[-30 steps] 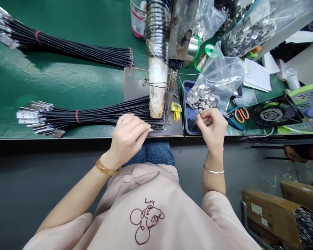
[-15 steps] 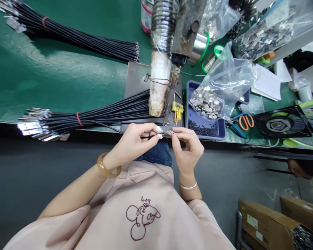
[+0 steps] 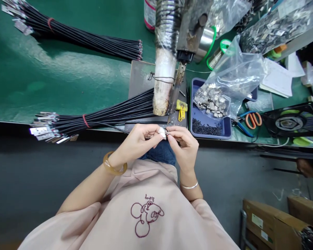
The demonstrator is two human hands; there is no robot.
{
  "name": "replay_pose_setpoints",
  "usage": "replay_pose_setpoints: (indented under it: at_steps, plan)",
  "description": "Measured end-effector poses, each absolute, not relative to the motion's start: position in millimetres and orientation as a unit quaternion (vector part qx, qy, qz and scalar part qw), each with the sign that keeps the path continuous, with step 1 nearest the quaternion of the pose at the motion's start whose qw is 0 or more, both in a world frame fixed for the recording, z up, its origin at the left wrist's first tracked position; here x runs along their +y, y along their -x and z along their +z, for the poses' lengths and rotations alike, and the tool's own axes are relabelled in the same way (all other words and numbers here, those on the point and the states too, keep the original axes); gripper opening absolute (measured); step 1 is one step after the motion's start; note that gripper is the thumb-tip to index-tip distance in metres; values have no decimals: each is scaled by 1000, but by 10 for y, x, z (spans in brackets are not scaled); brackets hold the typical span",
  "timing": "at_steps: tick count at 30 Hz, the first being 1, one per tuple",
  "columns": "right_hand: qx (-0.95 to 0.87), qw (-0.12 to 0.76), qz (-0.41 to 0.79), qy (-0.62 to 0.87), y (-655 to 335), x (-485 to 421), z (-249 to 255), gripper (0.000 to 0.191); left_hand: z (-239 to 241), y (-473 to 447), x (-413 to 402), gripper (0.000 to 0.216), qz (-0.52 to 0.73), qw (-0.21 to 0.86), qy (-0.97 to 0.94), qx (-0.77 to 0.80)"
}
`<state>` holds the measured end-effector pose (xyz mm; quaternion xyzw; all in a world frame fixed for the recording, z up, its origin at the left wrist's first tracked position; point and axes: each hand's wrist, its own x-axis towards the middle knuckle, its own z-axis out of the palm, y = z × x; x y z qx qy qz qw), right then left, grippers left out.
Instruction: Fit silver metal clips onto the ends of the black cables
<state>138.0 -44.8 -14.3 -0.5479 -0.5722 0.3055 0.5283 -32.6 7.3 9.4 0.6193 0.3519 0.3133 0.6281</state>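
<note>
Left of the tray (image 3: 226, 127), we see the right hand (image 3: 184, 145), a second ago above it, now meeting the left hand (image 3: 142, 140), its fingers gripping a small metal piece (image 3: 167, 132) while the left's pinch a black cable (image 3: 120, 129), apparently joining both.

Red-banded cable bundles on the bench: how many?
2: a rear bundle toward the back left, and a front bundle near the bench edge, partly hidden by the white tube. Others may be hidden.
</note>
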Motion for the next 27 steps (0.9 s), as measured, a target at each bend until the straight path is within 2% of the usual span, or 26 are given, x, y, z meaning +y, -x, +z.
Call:
replay_pose_setpoints:
  at_steps: [14, 27]
  plan:
    - [-616, 504, 271, 541, -1405, -493, -117, 12, 176, 388, 158, 27, 268, 696, -579, 331]
    - [-658, 501, 226, 515, -1423, -486, -130, 19, 163, 398, 171, 26, 255, 694, -584, 335]
